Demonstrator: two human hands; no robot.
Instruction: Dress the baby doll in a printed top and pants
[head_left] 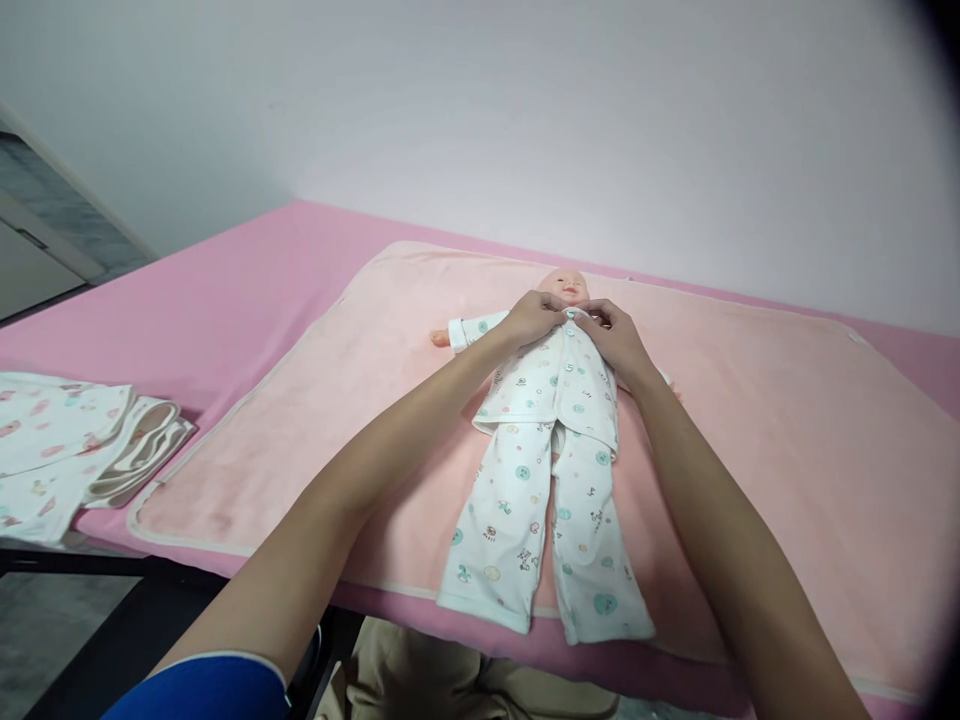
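A baby doll (566,285) lies on its back on a pale pink blanket (750,420), head towards the wall. It wears a white printed top (559,385) and matching trousers (525,520). My left hand (534,315) and my right hand (611,335) meet at the collar just under the doll's chin. Both hands have their fingers pinched on the top's neckline. One doll arm sticks out to the left of my left hand.
The blanket covers a pink table (225,310) set against a white wall. A folded stack of printed cloths (67,445) lies at the table's left edge. Dark floor and a table frame show below left.
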